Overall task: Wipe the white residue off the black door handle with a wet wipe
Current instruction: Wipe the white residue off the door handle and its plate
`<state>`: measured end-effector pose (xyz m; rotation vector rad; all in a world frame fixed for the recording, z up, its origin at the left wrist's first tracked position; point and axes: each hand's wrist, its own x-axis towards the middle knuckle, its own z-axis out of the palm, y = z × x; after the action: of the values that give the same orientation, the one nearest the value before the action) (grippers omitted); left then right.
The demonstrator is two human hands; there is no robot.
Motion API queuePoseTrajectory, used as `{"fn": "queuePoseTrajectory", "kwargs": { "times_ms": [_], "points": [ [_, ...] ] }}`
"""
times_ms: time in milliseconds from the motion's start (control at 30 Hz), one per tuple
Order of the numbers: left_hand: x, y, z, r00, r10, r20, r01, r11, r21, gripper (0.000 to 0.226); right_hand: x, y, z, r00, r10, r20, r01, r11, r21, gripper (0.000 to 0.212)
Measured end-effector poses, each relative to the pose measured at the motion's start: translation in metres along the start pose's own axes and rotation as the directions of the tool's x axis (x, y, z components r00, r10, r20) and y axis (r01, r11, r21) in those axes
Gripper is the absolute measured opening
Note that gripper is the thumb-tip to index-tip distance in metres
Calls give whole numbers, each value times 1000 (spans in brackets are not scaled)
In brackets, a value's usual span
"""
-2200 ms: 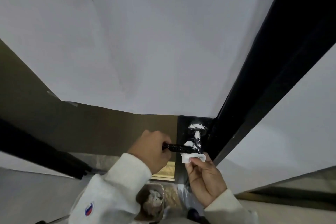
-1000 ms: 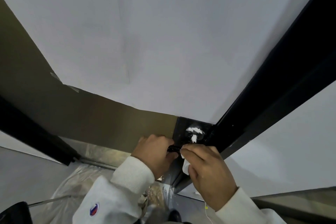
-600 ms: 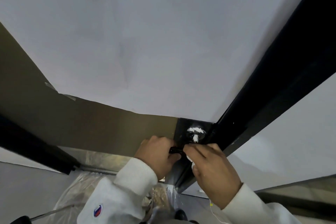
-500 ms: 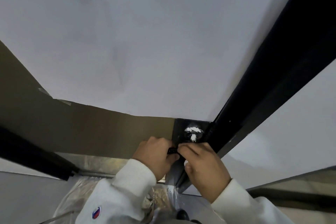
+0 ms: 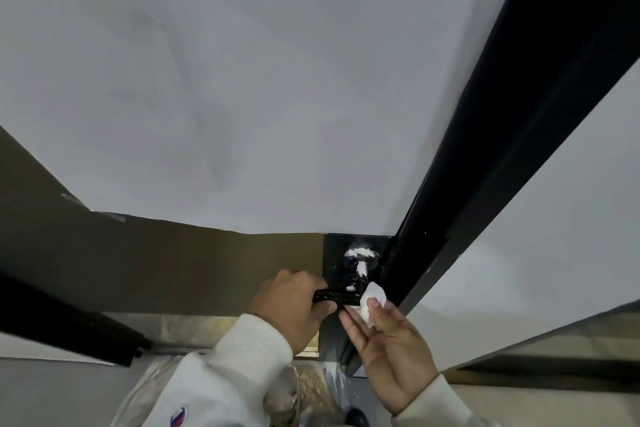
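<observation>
Your left hand (image 5: 291,305) is clenched around the free end of the black door handle (image 5: 337,295), fingers curled over the lever so that only its middle stretch shows between your 2 hands. The lever runs left to right, low in the scene and just right of centre, and joins a round black base (image 5: 360,258) mounted on a black plate (image 5: 332,253) at the door's edge. White residue (image 5: 360,253) is smeared across the top of that base and down its neck, with smaller flecks near where the lever meets it.

Your right hand (image 5: 391,340) pinches a folded white wet wipe (image 5: 372,303) between thumb and fingertips, palm turned toward you. The wipe sits at the right end of the lever, just below the neck; it looks to be touching the handle there, though you cannot tell for certain from this angle.

Both wrists wear white ribbed sleeves (image 5: 252,343), and the left sleeve carries a small red, white and blue logo (image 5: 178,417) near the bottom edge.

A broad white panel (image 5: 242,80) covers the door above the handle, with a brown surface (image 5: 156,263) beneath it to the left. A thick black door frame (image 5: 502,166) rises diagonally to the right of the handle. Crinkled clear plastic (image 5: 304,392) lies near your body below the hands.
</observation>
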<state>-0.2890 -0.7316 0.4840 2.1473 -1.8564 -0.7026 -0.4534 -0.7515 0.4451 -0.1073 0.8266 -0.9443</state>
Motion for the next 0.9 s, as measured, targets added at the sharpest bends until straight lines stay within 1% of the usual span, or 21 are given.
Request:
{"fn": "queuePoseTrajectory", "kwargs": {
  "times_ms": [67, 133, 167, 233, 333, 400, 533, 600, 767, 800, 900],
  "points": [
    [0, 1, 0, 1000, -3, -12, 3, 1000, 4, 20, 1, -1, 2, 998, 68, -8, -67, 995, 70, 14],
    [0, 3, 1, 1000, -13, -25, 13, 1000, 5, 20, -1, -4, 4, 997, 75, -20, -74, 996, 55, 15],
    [-1, 3, 1, 999, -22, -28, 22, 1000, 4, 20, -1, -4, 4, 998, 60, -25, -60, 998, 15, 14],
    [-2, 5, 2, 999, -39, -32, 40, 999, 13, 20, -2, -6, 7, 999, -10, -37, 5, 992, -126, 14],
    [-3, 6, 3, 998, -46, -37, 47, 999, 19, 19, 0, -6, 10, 987, -134, -89, 97, 937, -336, 23],
    [-4, 8, 2, 997, -59, -40, 60, 998, 24, 19, 2, -7, 12, 979, -179, -101, 126, 912, -391, 25],
    [-6, 8, 3, 996, -71, -45, 72, 997, 15, 21, -2, -6, 6, 975, -191, -116, 128, 902, -413, 26],
    [-7, 9, 3, 997, -71, -44, 71, 997, 6, 22, -5, -7, 1, 981, -173, -92, 122, 906, -405, 26],
    [-7, 8, 3, 997, -57, -44, 57, 998, 12, 21, -1, -6, 5, 979, -192, -67, 158, 927, -341, 43],
    [-7, 8, 3, 998, -51, -42, 52, 998, 21, 21, 0, -5, 6, 978, -197, -70, 164, 929, -331, 40],
    [-6, 7, 2, 999, -36, -36, 37, 999, 30, 21, 2, -3, 8, 984, -168, -61, 144, 948, -284, 24]
  ]
}}
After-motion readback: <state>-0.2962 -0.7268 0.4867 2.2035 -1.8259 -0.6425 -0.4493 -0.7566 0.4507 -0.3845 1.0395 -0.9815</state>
